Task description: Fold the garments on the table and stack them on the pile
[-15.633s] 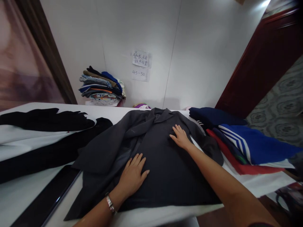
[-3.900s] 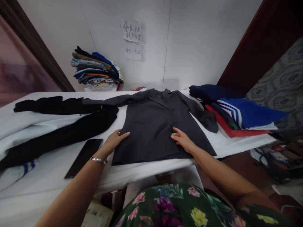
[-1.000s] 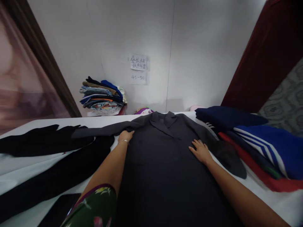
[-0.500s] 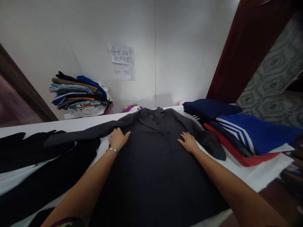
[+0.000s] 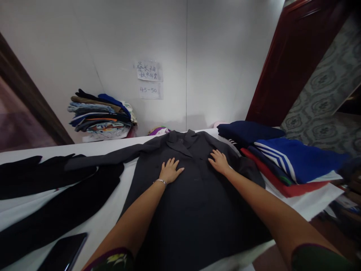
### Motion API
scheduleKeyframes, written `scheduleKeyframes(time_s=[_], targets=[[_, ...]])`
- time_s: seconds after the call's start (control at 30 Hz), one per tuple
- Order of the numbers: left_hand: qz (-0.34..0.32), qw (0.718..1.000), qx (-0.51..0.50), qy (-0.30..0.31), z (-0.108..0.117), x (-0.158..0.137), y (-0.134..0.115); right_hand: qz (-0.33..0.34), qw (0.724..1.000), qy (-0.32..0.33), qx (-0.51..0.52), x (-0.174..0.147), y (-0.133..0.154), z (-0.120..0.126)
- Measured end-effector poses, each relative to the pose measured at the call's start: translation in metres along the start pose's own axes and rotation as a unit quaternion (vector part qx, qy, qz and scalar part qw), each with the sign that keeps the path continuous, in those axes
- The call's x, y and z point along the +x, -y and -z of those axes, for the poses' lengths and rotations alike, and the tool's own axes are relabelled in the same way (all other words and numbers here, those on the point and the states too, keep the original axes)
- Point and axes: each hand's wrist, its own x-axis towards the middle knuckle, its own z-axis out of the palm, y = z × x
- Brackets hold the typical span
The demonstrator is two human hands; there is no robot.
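Observation:
A dark grey coat (image 5: pixel 194 210) lies spread front side up, its collar toward the wall. One sleeve reaches out to the left over black clothing (image 5: pixel 70 203); the other bends down on the right side. My left hand (image 5: pixel 170 171) rests flat on the coat's chest, fingers spread, a bracelet at the wrist. On the other side of the chest, below the shoulder, my right hand (image 5: pixel 219 161) lies flat with its fingers outstretched. Neither hand grips the cloth.
A stack of folded clothes (image 5: pixel 101 116) stands at the back left. More folded garments, with a blue striped one (image 5: pixel 299 160) on top, lie at the right. A dark flat phone-like device (image 5: pixel 63 253) is at the lower left. Paper signs (image 5: pixel 150 71) hang on the wall.
My left hand has moved right, from the coat's left side onto its chest. My right hand has shifted slightly up and left. The view has shifted a little, showing more of the dark device.

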Motion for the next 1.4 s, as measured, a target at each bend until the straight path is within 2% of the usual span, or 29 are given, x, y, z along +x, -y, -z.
scheduleKeyframes(time_s=[0.1, 0.27, 0.4, 0.53, 0.63, 0.73, 0.8, 0.93, 1.03, 1.13, 1.3, 1.4], targets=[[-0.001, 1.000, 0.004, -0.006, 0.001, -0.001, -0.001, 0.028, 0.999, -0.016, -0.001, 0.030, 0.023, 0.004], [-0.002, 1.000, 0.004, -0.018, 0.001, -0.002, -0.002, 0.013, 0.996, 0.093, 0.000, 0.067, 0.040, -0.017], [-0.001, 1.000, 0.007, -0.026, 0.001, -0.003, -0.002, -0.003, 0.991, 0.137, 0.008, 0.078, 0.037, -0.036], [-0.005, 0.999, 0.014, -0.032, 0.001, -0.003, -0.001, 0.011, 0.988, 0.150, 0.020, 0.075, 0.034, -0.030], [-0.008, 0.999, 0.019, -0.030, 0.000, -0.002, -0.001, 0.027, 0.991, 0.127, 0.020, 0.060, 0.022, -0.011], [-0.006, 0.999, 0.022, -0.031, 0.000, 0.000, -0.001, 0.033, 0.998, 0.053, -0.018, 0.032, -0.006, 0.012], [-0.003, 0.999, 0.023, -0.025, 0.000, 0.001, -0.001, 0.007, 0.998, 0.015, -0.060, 0.009, -0.031, 0.027], [0.000, 1.000, 0.022, -0.017, 0.004, 0.001, -0.003, -0.055, 0.993, -0.011, -0.102, -0.040, -0.080, 0.051], [0.000, 1.000, 0.019, -0.015, 0.006, 0.001, -0.004, -0.053, 0.992, -0.014, -0.111, -0.069, -0.101, 0.065], [0.000, 1.000, 0.020, -0.011, 0.008, 0.002, -0.004, -0.072, 0.991, 0.011, -0.116, -0.087, -0.110, 0.078], [-0.003, 1.000, 0.013, -0.015, 0.008, 0.003, -0.004, -0.132, 0.985, 0.042, -0.105, -0.099, -0.117, 0.095], [0.006, 1.000, 0.011, -0.009, 0.009, 0.003, -0.005, -0.128, 0.989, 0.041, -0.061, -0.104, -0.120, 0.104]])
